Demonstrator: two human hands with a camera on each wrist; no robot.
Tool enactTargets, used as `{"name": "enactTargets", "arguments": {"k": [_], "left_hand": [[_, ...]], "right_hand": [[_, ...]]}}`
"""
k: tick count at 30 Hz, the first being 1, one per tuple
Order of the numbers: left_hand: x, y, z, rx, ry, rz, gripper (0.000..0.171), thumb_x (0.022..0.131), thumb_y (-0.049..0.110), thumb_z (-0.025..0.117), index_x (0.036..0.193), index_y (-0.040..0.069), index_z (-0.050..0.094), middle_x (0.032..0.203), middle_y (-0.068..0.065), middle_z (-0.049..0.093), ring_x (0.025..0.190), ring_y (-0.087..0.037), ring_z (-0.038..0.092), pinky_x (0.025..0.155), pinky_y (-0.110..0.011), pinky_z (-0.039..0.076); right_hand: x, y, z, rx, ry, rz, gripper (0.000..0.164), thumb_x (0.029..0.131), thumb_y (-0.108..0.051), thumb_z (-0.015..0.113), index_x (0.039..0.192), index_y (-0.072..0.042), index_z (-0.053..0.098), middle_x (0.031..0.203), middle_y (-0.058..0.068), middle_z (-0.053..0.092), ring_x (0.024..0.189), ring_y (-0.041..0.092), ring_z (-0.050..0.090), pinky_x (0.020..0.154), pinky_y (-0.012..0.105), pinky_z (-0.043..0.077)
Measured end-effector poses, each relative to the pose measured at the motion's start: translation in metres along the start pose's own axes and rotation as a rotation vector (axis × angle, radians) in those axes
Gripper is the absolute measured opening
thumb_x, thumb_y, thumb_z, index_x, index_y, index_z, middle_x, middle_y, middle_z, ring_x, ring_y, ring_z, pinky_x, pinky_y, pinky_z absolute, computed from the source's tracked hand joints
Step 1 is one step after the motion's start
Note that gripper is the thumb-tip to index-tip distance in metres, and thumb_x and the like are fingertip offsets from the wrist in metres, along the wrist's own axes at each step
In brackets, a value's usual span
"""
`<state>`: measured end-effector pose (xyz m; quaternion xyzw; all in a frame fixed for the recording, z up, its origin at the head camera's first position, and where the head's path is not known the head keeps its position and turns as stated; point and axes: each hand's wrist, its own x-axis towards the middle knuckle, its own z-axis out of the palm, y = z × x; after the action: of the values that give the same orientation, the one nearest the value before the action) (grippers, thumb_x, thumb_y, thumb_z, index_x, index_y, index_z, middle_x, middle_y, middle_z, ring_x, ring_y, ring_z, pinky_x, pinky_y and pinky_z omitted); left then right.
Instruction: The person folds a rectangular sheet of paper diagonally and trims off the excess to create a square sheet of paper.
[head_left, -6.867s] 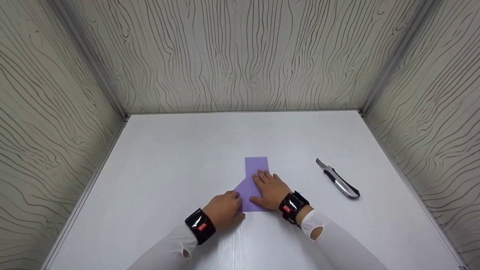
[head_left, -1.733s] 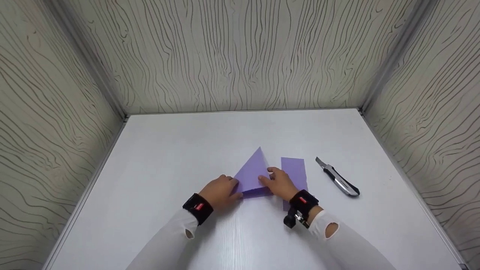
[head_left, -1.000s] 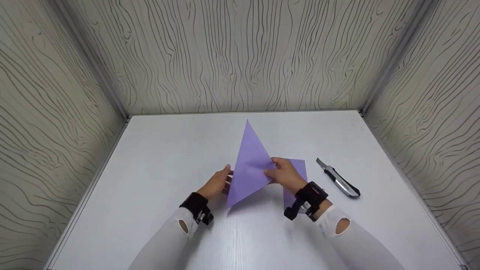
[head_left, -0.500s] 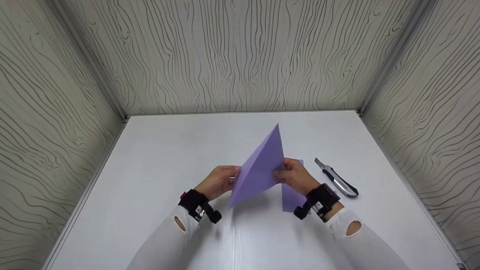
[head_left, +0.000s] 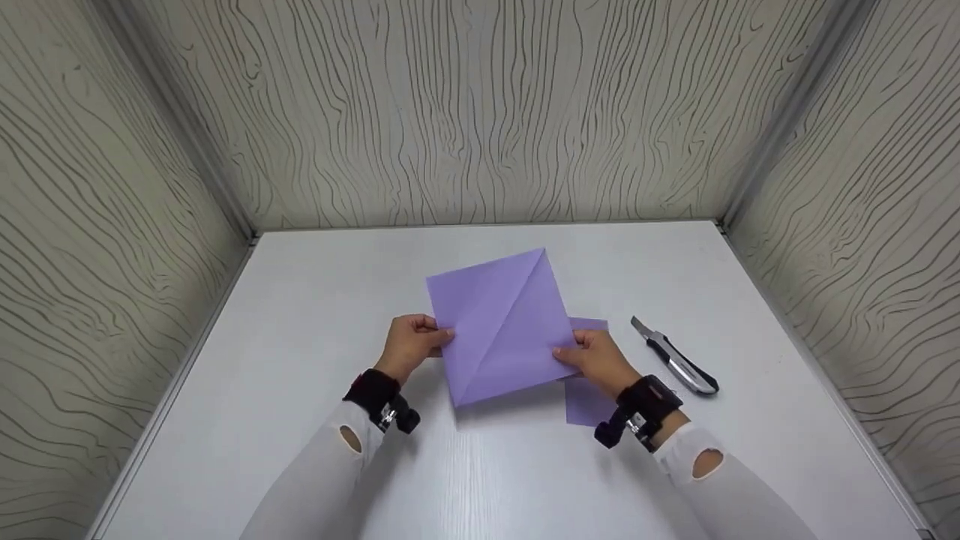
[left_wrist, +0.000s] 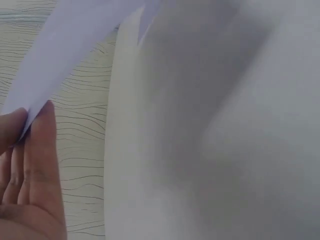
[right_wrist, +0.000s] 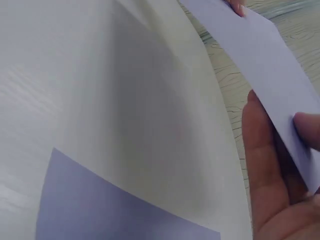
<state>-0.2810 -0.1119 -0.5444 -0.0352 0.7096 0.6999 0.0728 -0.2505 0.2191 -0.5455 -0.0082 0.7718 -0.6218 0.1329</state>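
Observation:
Between both hands, raised over the table, is a square sheet of purple paper [head_left: 487, 330] with a diagonal crease from its upper right corner to its lower left one. My left hand [head_left: 411, 345] pinches its left edge, thumb on the near face and fingers behind. On the opposite edge, near the lower right corner, my right hand [head_left: 600, 360] pinches it the same way. The left wrist view shows the paper [left_wrist: 65, 55] between thumb and fingers; in the right wrist view the sheet [right_wrist: 265, 65] runs from the right hand toward the left fingertips.
A purple paper strip [head_left: 586, 405] lies on the white table [head_left: 480, 480], partly hidden by the right hand and the sheet. Farther right lies a utility knife [head_left: 679, 364] with its blade out, pointing up and left. Patterned panels [head_left: 480, 112] enclose the table's back and sides.
The paper, flat under both hands at first, was separated from the strip and lifted as a folded triangle. It has since opened into a square, and the left hand has taken its left edge.

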Motion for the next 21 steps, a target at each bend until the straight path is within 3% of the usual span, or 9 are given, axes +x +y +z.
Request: {"name": "enactTargets", "arguments": {"k": [4,7,9,11,13,19,21], "left_hand": [[0.005,-0.005,-0.004,0.153,0.056,-0.005,0.01,0.089,-0.005,0.08,0.088,-0.003,0.07,0.075,-0.003,0.072,0.067,-0.011,0.07,0.064,-0.027,0.063],[0.008,-0.01,-0.006,0.315,0.077,0.02,0.01,0.089,-0.003,0.079,0.087,-0.002,0.069,0.073,-0.002,0.069,0.063,-0.011,0.065,0.06,-0.025,0.058],[0.01,-0.013,-0.007,0.425,0.082,0.049,0.011,0.088,-0.002,0.079,0.086,-0.001,0.068,0.07,-0.001,0.066,0.06,-0.011,0.061,0.057,-0.023,0.053],[0.01,-0.016,-0.007,0.523,0.084,0.088,0.011,0.087,-0.002,0.078,0.085,0.0,0.067,0.069,-0.001,0.065,0.061,-0.013,0.059,0.057,-0.024,0.048],[0.01,-0.019,-0.006,0.594,0.085,0.12,0.009,0.084,-0.001,0.075,0.084,0.001,0.066,0.069,-0.002,0.064,0.063,-0.016,0.058,0.059,-0.027,0.047],[0.022,-0.049,-0.002,0.788,0.109,0.224,0.008,0.079,-0.004,0.064,0.077,0.004,0.062,0.072,-0.008,0.064,0.065,-0.025,0.055,0.059,-0.039,0.046],[0.016,-0.046,0.003,0.841,0.114,0.228,0.01,0.081,-0.006,0.062,0.077,0.003,0.062,0.074,-0.012,0.067,0.066,-0.029,0.06,0.061,-0.045,0.049]], "right_hand": [[-0.003,0.004,0.017,-0.105,0.063,0.05,0.017,0.098,-0.004,0.076,0.094,0.012,0.072,0.098,0.018,0.077,0.075,0.015,0.078,0.067,0.028,0.065],[-0.005,0.006,0.026,-0.185,0.091,0.104,0.039,0.096,-0.008,0.081,0.068,-0.005,0.054,0.079,0.009,0.068,0.057,0.012,0.072,0.053,0.025,0.06],[-0.005,0.007,0.032,-0.249,0.095,0.137,0.051,0.096,-0.011,0.083,0.063,-0.014,0.044,0.069,0.005,0.061,0.048,0.01,0.068,0.047,0.023,0.055],[-0.005,0.008,0.036,-0.313,0.083,0.158,0.053,0.094,-0.013,0.084,0.061,-0.016,0.043,0.06,0.002,0.059,0.044,0.009,0.064,0.044,0.021,0.051],[-0.005,0.009,0.04,-0.374,0.067,0.164,0.05,0.093,-0.014,0.085,0.058,-0.014,0.049,0.054,0.001,0.059,0.041,0.008,0.061,0.041,0.021,0.048],[-0.003,0.013,0.045,-0.517,0.015,0.166,0.039,0.092,-0.016,0.083,0.059,-0.005,0.067,0.046,0.0,0.059,0.038,0.01,0.054,0.036,0.023,0.042],[-0.003,0.015,0.046,-0.553,0.007,0.173,0.039,0.093,-0.017,0.083,0.059,-0.004,0.068,0.046,0.0,0.058,0.037,0.01,0.052,0.036,0.023,0.041]]}}
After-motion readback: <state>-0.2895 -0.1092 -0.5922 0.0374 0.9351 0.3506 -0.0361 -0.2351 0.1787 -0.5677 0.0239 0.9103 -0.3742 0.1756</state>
